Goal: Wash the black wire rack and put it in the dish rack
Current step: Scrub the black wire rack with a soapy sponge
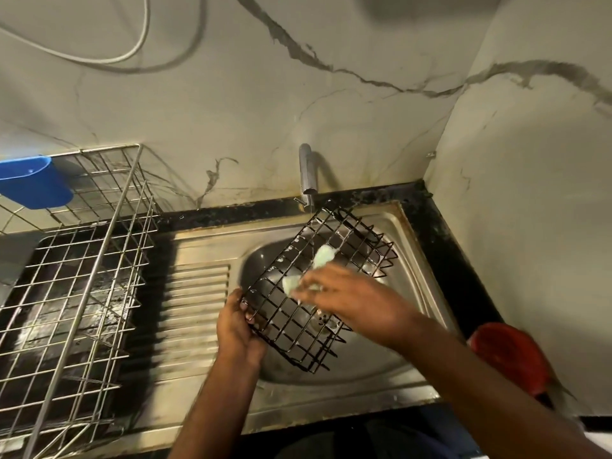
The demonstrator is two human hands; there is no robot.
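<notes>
The black wire rack (344, 233) hangs tilted over the steel sink basin (381, 362), its far end under the tap (307, 175), from which a thin stream of water falls onto it. My left hand (239, 329) grips the rack's near-left edge. My right hand (351, 293) lies on top of the rack's grid, closed on a pale green soapy sponge (323, 256) that is pressed against the wires. The silver wire dish rack (82, 276) stands on the counter to the left of the sink.
A blue plastic holder (34, 182) hangs on the dish rack's far-left side. A ribbed steel drainboard (195, 303) lies between the dish rack and the basin. A red object (510, 356) sits on the counter at the right, by the marble wall.
</notes>
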